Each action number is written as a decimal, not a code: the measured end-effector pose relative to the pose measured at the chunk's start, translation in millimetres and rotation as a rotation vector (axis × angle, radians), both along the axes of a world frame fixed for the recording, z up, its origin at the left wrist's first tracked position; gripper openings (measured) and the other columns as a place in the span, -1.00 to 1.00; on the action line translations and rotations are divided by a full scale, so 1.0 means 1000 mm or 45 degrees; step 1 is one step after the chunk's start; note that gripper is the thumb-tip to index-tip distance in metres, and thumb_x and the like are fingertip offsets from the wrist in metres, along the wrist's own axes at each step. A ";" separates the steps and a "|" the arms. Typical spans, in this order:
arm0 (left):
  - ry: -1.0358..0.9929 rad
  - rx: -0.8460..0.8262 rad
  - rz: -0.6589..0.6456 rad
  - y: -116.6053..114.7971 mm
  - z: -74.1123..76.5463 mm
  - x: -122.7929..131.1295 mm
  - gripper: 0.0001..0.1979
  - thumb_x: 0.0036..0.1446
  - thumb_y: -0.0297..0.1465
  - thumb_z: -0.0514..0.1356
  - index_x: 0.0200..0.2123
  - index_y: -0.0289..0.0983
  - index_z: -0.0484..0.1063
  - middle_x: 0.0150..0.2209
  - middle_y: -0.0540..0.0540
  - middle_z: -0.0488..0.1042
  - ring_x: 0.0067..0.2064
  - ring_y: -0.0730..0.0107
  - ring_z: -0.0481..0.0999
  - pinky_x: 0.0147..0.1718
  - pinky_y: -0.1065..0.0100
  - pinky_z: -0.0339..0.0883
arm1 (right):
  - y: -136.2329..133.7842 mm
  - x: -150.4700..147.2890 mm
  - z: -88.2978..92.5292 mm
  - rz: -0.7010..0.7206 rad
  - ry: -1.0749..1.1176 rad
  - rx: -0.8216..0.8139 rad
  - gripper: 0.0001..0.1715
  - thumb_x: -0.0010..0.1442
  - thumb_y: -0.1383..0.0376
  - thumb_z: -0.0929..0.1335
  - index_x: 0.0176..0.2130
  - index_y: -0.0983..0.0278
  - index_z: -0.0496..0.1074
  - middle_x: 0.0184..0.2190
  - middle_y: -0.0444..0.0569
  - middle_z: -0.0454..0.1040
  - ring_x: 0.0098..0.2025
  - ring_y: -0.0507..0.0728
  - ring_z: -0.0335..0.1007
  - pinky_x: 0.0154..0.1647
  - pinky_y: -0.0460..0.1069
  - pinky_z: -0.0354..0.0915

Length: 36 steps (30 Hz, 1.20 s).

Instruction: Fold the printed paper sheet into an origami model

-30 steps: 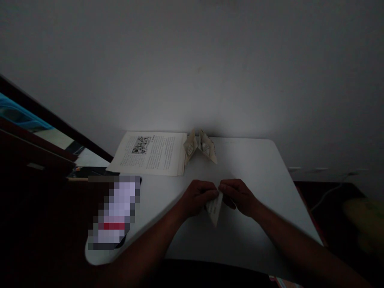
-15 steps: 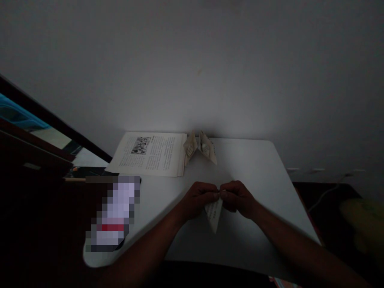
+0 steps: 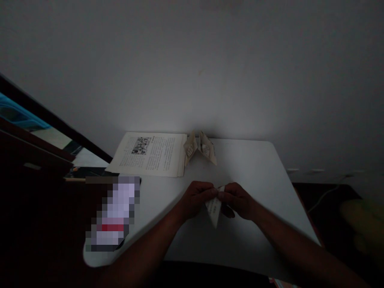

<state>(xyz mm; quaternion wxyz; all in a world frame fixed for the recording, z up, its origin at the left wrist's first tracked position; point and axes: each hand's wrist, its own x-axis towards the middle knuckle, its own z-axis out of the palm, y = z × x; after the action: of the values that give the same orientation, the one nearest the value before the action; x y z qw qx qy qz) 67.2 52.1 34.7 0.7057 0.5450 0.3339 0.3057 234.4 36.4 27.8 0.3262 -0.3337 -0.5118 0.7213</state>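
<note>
Over the near part of the white table (image 3: 249, 168), a folded piece of printed paper (image 3: 214, 212) is pinched between both hands, its pointed end hanging down toward me. My left hand (image 3: 198, 199) grips its upper left edge between thumb and fingers. From the other side, my right hand (image 3: 238, 200) pinches the upper right edge, thumb close to the left thumb. A small tip of the paper shows above the thumbs; the rest of its top is hidden by the fingers. Beyond the hands, two folded paper boats (image 3: 207, 149) stand side by side.
A stack of printed pages (image 3: 160, 156) lies at the back left, beside the folded shapes. At the table's left edge is a pixelated flat object (image 3: 115, 212). A wall (image 3: 192, 72) rises behind the table. A pale cable (image 3: 324, 196) runs on the right.
The folded paper has turned and lifted slightly, and a small tip now shows above the thumbs. The right hand's lower fingers have spread downward a little. Things on the table have stayed put.
</note>
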 end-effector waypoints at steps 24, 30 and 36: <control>-0.095 -0.252 -0.047 0.002 -0.004 0.003 -0.57 -0.10 -0.10 0.22 -0.66 -0.36 0.25 -0.70 0.06 0.18 -0.67 0.64 0.10 -0.68 0.50 -0.09 | 0.003 0.002 -0.002 -0.124 0.120 -0.239 -0.51 -0.04 0.02 0.39 -0.64 0.39 0.37 -0.87 -0.16 0.26 -0.87 -0.07 0.08 -0.89 -0.18 0.04; -0.167 -0.292 -0.013 0.001 -0.007 0.004 -0.55 -0.08 -0.10 0.23 -0.66 -0.35 0.21 -0.74 0.11 0.10 -0.70 0.67 0.05 -0.70 0.51 -0.11 | 0.005 0.002 0.000 -0.042 0.263 -0.402 -0.55 -0.04 0.07 0.40 -0.66 0.36 0.31 -0.87 -0.20 0.22 -0.86 -0.04 0.12 -0.88 -0.15 0.15; -0.306 -0.051 0.153 0.007 -0.009 0.004 -0.67 -0.07 -0.20 0.27 -0.37 -0.34 0.33 -0.58 0.05 0.29 -0.58 0.58 0.27 -0.57 0.48 0.16 | 0.010 0.013 0.002 -0.087 0.440 -0.596 -0.60 0.01 0.16 0.37 -0.68 0.33 0.27 -0.90 -0.31 0.05 -0.89 -0.07 -0.02 -0.92 -0.14 0.12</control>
<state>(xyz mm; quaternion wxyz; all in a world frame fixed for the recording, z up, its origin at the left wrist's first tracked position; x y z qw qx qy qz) 71.0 59.4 25.4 0.7318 0.4692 0.2851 0.4037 247.3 46.0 30.2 0.3468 -0.2890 -0.2566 0.8546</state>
